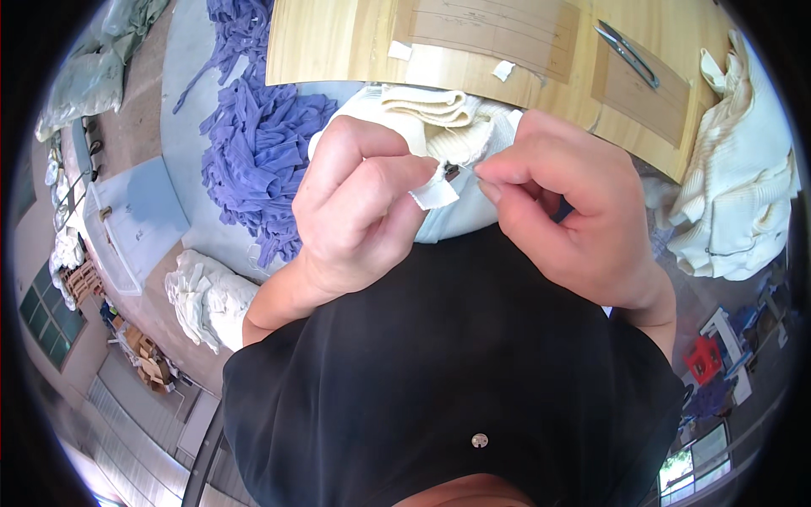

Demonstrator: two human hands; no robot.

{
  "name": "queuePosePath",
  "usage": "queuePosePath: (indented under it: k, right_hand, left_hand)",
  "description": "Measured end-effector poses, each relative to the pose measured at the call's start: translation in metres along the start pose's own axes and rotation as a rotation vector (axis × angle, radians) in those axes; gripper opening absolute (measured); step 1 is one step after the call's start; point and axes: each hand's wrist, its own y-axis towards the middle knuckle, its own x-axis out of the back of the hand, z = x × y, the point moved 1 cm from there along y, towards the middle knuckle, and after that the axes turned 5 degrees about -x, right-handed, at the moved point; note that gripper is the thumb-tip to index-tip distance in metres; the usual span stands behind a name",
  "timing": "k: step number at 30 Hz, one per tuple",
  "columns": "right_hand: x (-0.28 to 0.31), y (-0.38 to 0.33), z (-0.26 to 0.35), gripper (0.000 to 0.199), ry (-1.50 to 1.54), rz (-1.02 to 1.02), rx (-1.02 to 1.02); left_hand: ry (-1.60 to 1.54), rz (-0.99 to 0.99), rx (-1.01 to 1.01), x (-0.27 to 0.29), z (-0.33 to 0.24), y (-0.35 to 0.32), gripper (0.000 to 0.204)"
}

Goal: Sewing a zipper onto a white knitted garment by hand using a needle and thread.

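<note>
The left hand [359,203], just off the centre toward eleven o'clock, pinches a small white scrap of fabric [435,192], its upper edge hidden by the fingertips. The right hand [574,194], at two o'clock, has its thumb and forefinger closed together; whether a thread lies between them cannot be told. A tiny dark object [452,171] between the hands is too small to identify. Below them, cream cloth [427,103] is partly covered by the hands, and how far it runs under the table edge is unclear. A black top [448,355] fills the lower middle, around six o'clock. The wooden table [329,42], cut off at twelve o'clock, bears brown sheets [486,34] with faint lines, and dark-handled snips [627,55] lie toward half past one. Purple fabric strips [253,156] heap up at ten o'clock on a pale surface [182,76]. Ribbed cream garments [739,182] hang in folds between two and three o'clock. A white bundle [215,300] rests between eight and nine, with cardboard boxes [148,363] beyond at eight; at four a red crate [703,359] stands amid blurred clutter, bent by the lens.
</note>
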Motion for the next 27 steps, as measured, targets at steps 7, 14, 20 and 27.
queuePosePath:
  k: [7, 14, 20, 27]
  right_hand:
    - [0.000, 0.000, -0.001, 0.012, -0.031, 0.000, -0.005]
    - [-0.005, -0.004, -0.003, 0.009, 0.033, -0.054, -0.055]
    - [-0.013, -0.009, -0.006, 0.008, 0.331, -0.097, -0.228]
    - [-0.009, -0.003, -0.019, 0.007, 0.305, -0.068, -0.278]
  left_hand:
    - [-0.007, -0.008, -0.001, -0.001, 0.000, 0.002, 0.028]
    - [0.027, 0.002, -0.070, -0.003, -0.003, 0.005, 0.031]
    - [0.051, 0.030, -0.274, -0.007, -0.001, 0.013, 0.028]
    - [0.163, 0.146, -0.570, -0.012, 0.007, 0.016, 0.028]
